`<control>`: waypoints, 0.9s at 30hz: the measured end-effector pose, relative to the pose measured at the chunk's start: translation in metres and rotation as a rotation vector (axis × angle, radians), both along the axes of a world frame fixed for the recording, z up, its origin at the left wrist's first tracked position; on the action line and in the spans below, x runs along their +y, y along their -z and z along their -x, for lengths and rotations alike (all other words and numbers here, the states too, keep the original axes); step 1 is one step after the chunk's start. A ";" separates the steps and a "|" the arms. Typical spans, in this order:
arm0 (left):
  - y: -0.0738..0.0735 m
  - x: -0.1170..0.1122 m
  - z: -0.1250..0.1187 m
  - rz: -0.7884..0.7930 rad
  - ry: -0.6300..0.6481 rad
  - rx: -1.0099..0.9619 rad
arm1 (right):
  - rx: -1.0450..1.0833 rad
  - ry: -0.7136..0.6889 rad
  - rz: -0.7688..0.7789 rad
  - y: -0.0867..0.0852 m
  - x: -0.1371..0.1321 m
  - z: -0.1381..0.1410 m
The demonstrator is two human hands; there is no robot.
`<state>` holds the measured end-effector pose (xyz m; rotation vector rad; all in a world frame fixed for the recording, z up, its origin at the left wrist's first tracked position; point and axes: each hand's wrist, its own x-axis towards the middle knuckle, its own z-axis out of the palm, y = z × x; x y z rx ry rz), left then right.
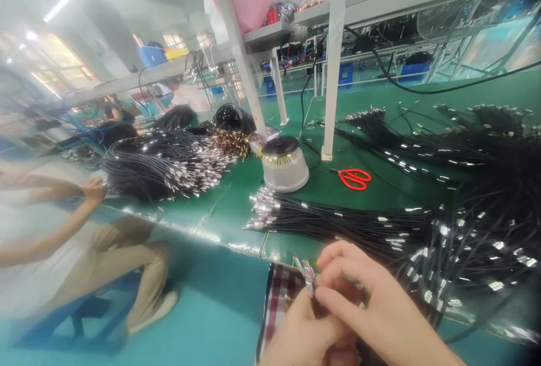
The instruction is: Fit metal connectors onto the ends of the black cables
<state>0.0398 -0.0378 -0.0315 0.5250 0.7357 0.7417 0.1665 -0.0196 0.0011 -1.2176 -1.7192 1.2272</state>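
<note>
At the bench (230, 208): our left hand (302, 323) grasps silvery strips (308, 278) in its fingers.
Close by: our right hand (374, 290), fingers curled, grip unclear to us.
Beyond: black cables (321, 216).

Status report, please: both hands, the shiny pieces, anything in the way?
Left hand closed on shiny pieces. Right hand curled close by, its grip hidden. Nearest clutter: black cables just beyond; red-handled scissors farther back.

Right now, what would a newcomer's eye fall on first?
Probably the red scissors, bright on the green table beside the white tub. Next, the black cables, heaped on the table's right side. Low in front, the left hand and right hand meet, shiny tips poking up.
</note>
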 end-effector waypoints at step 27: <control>-0.024 -0.007 0.012 -0.106 -0.134 0.360 | 0.257 0.001 0.132 -0.002 0.000 -0.038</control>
